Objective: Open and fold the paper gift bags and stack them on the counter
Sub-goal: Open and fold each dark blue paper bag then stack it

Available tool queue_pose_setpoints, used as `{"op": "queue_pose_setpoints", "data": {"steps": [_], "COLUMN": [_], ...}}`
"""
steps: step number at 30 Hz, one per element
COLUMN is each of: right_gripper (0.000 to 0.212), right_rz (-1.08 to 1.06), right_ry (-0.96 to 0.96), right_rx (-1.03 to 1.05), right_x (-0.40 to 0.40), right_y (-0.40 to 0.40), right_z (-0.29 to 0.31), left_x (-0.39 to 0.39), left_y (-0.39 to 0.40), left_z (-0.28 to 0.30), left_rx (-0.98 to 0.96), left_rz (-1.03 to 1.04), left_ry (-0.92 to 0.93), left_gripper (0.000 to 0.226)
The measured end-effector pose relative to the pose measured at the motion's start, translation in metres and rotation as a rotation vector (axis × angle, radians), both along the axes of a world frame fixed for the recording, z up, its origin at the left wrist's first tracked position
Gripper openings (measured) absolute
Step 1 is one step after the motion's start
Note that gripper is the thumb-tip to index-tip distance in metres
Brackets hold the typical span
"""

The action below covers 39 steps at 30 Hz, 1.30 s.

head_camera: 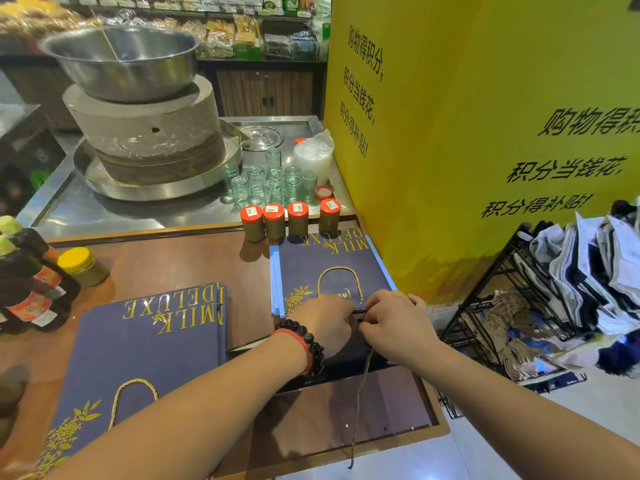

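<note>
Dark blue paper gift bags with gold "MILK DELUXE" print lie flat in two stacks on the brown wooden counter [166, 265]: a left stack [145, 348] and a right stack [332, 271] by the yellow wall. My left hand [325, 323] and my right hand [394, 327] meet at the near edge of the right stack. Both pinch the top rim of one bag [346, 362], which is partly hidden under them. Its gold cord handle [360, 403] hangs down over the counter's front edge.
Four orange-lidded jars [287, 220] stand behind the right stack, with glass jars [270, 181] and a stone mill [145, 126] on the steel counter beyond. Dark bottles [31, 285] and a yellow-lidded jar [81, 266] sit left. A black wire rack [519, 306] of folded bags stands right.
</note>
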State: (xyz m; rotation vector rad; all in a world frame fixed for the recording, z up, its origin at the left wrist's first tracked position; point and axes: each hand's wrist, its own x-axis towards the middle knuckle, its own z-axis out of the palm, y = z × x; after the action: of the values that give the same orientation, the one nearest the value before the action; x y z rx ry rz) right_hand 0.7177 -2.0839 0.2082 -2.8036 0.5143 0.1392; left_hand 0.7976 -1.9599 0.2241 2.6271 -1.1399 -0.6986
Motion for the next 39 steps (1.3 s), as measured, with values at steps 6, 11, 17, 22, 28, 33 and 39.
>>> {"op": "queue_pose_setpoints", "data": {"steps": [6,11,17,22,28,33,39], "right_gripper": [0.029,0.015,0.015,0.022,0.003,0.011,0.039], "right_rz": [0.044,0.03,0.076,-0.061,-0.093,-0.108,-0.224], "right_ry": [-0.1,-0.246,-0.376,-0.435,-0.481,-0.501,-0.732], "right_rx": [0.198,0.267,0.151,0.072,0.034,0.085,0.014], "right_x": [-0.007,-0.019,-0.032,-0.019,-0.004,0.001,-0.027], "right_y": [-0.005,-0.01,-0.014,-0.012,-0.012,-0.014,0.006], "right_z": [-0.002,-0.01,-0.015,-0.016,-0.02,-0.029,-0.033], "left_x": [0.011,0.019,0.036,0.043,0.038,0.031,0.037], "left_y": [0.001,0.004,0.032,0.082,0.115,0.102,0.1], "left_z": [0.008,-0.001,-0.008,-0.003,-0.022,-0.027,-0.035], "left_rx": [-0.001,-0.029,-0.28,-0.306,-0.328,-0.385,-0.427], "left_rz": [0.023,-0.004,-0.135,-0.224,-0.269,-0.259,-0.169], "left_ry": [-0.035,-0.078,-0.012,-0.144,-0.405,-0.531,-0.481], "left_gripper": [0.018,0.016,0.033,0.029,0.035,0.008,0.006]}}
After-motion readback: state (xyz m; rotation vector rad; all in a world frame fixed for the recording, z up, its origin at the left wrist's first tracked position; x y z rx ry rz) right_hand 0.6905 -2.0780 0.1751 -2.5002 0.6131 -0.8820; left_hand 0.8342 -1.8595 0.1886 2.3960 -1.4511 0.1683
